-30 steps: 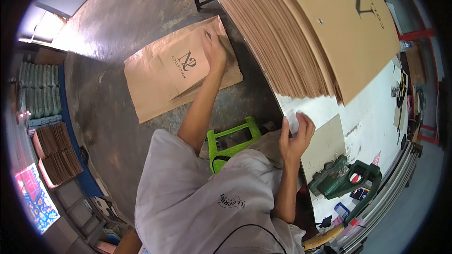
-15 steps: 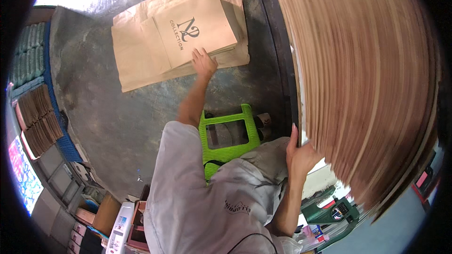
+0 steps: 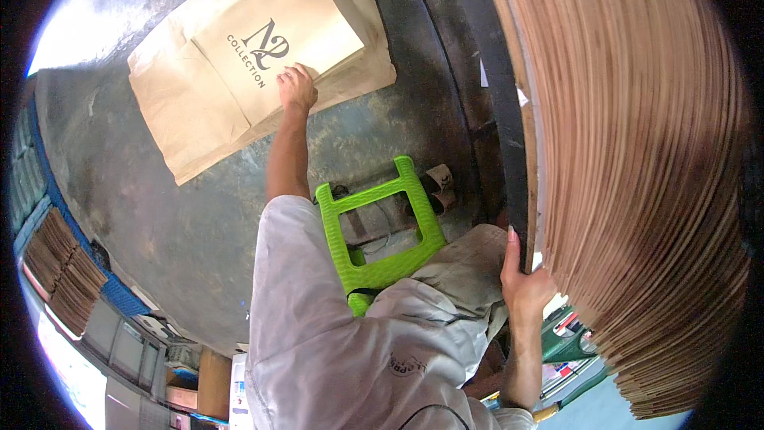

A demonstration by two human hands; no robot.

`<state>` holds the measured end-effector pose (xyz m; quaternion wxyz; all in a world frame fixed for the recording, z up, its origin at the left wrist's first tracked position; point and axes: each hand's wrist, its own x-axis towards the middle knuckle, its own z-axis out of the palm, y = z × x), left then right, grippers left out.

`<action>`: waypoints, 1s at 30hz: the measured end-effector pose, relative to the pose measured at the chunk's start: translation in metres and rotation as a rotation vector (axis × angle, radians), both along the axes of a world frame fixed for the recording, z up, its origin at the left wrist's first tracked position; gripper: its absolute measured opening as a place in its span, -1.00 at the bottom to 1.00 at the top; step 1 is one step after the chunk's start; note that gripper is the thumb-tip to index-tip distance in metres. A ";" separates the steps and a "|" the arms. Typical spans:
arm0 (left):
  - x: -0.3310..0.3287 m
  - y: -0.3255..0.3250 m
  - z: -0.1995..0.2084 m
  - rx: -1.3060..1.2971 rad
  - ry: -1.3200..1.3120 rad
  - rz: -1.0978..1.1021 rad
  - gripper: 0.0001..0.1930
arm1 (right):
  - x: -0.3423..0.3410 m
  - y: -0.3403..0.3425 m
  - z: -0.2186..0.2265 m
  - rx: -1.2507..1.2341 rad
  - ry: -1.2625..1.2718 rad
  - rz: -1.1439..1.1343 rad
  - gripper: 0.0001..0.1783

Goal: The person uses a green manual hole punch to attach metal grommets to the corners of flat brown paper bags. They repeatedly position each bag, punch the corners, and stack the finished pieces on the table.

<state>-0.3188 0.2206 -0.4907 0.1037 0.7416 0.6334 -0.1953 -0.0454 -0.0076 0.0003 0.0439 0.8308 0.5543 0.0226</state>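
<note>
Beside the green stool (image 3: 382,227):
Left hand (image 3: 298,87): my fingers flat, pressing paper bag (image 3: 274,40); keep edges square.
Right hand (image 3: 521,283): fingers gripping bag stack (image 3: 629,151); steady.

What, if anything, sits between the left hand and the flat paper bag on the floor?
Nothing visible: the left hand already rests on the top paper bag of the floor pile. The right hand grips the table edge beside the tall bag stack.

Paper bags (image 3: 263,64) on concrete floor (image 3: 159,215)
</note>
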 end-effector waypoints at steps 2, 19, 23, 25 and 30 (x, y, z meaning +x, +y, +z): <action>-0.005 0.004 -0.011 0.000 0.014 -0.050 -0.16 | 0.000 0.001 0.003 -0.049 -0.050 0.000 -0.39; -0.005 0.038 -0.007 -0.328 -0.125 0.091 -0.41 | -0.003 0.011 0.004 0.027 -0.065 0.092 -0.35; 0.024 0.027 0.052 -0.241 0.091 0.084 -0.47 | 0.009 -0.011 -0.010 -0.042 -0.259 0.082 -0.26; 0.020 0.019 0.066 -0.093 -0.023 0.080 -0.49 | 0.012 -0.015 -0.012 -0.018 -0.258 0.099 -0.25; 0.012 0.010 0.054 0.066 -0.164 0.151 -0.54 | 0.009 -0.014 -0.013 0.090 -0.167 0.103 -0.33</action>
